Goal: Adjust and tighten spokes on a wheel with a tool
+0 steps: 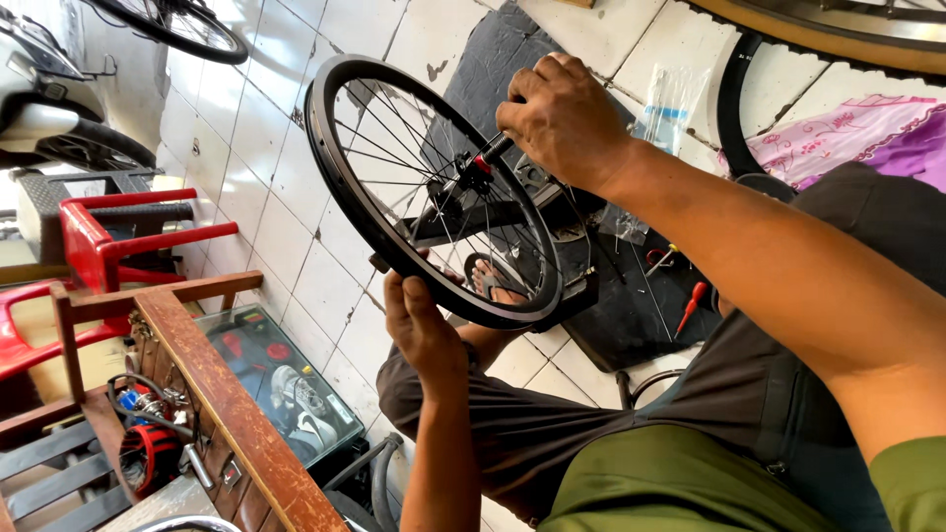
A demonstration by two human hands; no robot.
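— What is the person holding?

— A black bike wheel (434,187). It is standing up on its edge, above the person's lap and over the white tiled floor (296,177). The left hand (422,325) is holding the bottom of the rim (325,148), with its fingers (399,296) curled around it. The right hand (562,118) is up at the middle of the wheel, clenched around a small tool with a red bit (490,155) at the hub (463,182).

— What could be going wrong here?

— The wheel is only being held by two hands. If the left hand is getting loose, the wheel could be tipping or rolling off the lap and banging on the floor. The thin spokes (394,158) are close to the fingers too, so a finger could be getting pinched if the wheel is spinning. And if the right hand is pushing too hard, I think the tool could be slipping off the hub.

— What can't you see well?

— The right hand is covering most of the tool, so I cannot tell what kind it is. The black stand or frame (512,212) behind the spokes is hard to make out. A foot in a sandal (490,281) is peeking through the wheel. Little tools on the dark mat (631,305), like the red-handled one (692,303), are too small to name. The red chair (108,236) and the glass-topped wooden case (227,394) are cut off at the edge.
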